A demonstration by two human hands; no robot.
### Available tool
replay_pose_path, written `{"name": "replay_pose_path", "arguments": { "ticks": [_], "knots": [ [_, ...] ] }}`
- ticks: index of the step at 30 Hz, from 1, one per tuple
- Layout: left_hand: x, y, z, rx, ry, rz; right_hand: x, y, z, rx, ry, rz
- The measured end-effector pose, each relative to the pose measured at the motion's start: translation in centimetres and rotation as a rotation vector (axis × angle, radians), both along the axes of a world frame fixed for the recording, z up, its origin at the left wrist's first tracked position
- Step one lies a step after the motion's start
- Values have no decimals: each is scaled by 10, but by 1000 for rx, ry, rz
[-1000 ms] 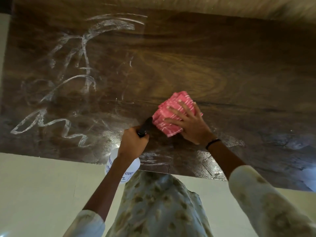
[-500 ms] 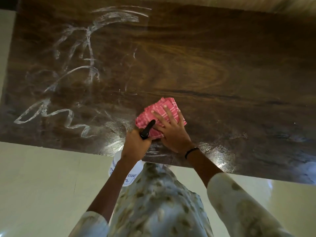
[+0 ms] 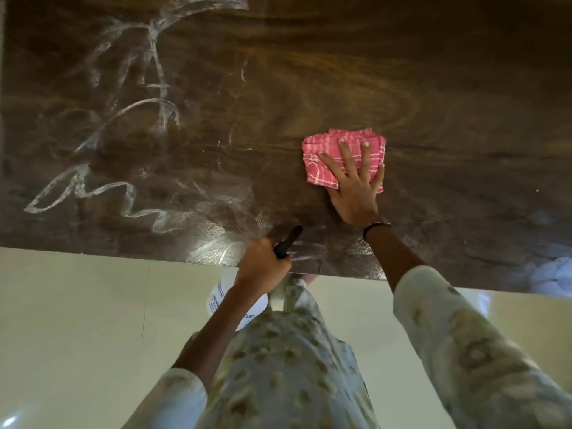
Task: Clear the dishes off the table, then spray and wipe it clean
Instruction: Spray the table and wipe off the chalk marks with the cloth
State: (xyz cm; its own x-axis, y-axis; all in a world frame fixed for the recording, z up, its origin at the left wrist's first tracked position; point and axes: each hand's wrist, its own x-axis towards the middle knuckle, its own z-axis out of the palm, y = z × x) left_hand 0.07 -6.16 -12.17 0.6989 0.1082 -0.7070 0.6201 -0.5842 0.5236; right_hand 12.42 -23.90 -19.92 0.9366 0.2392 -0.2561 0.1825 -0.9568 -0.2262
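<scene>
Flat on the worktop, right hand presses a pink cloth, fingers spread; left hand grips a spray bottle at the near edge.

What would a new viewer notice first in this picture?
First, the folded pink checked cloth at the middle of the dark wooden table, with the right hand pressing flat on it. Next, white wet streaks cover the table's left part. At the near edge, the left hand grips a white spray bottle.

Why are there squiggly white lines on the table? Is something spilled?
Whitish streaks cover the left part of the table, looking like unwiped spray. The right hand presses the pink cloth further right. Nothing else stands out.
</scene>
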Motion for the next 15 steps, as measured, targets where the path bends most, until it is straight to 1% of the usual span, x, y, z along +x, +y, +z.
{"name": "replay_pose_path", "arguments": {
  "ticks": [2,5,12,15],
  "knots": [
    [-3,-3,1,-1,22,-67,0,-4,0,7,4,11],
    [-5,-7,2,-7,54,-113,0,-4,1,11,12,18],
    [-12,7,1,20,37,-112,-7,-2,0,4,23,17],
    [-14,17,0,48,87,-99,-16,11,2,29,32,-16]
  ]
}}
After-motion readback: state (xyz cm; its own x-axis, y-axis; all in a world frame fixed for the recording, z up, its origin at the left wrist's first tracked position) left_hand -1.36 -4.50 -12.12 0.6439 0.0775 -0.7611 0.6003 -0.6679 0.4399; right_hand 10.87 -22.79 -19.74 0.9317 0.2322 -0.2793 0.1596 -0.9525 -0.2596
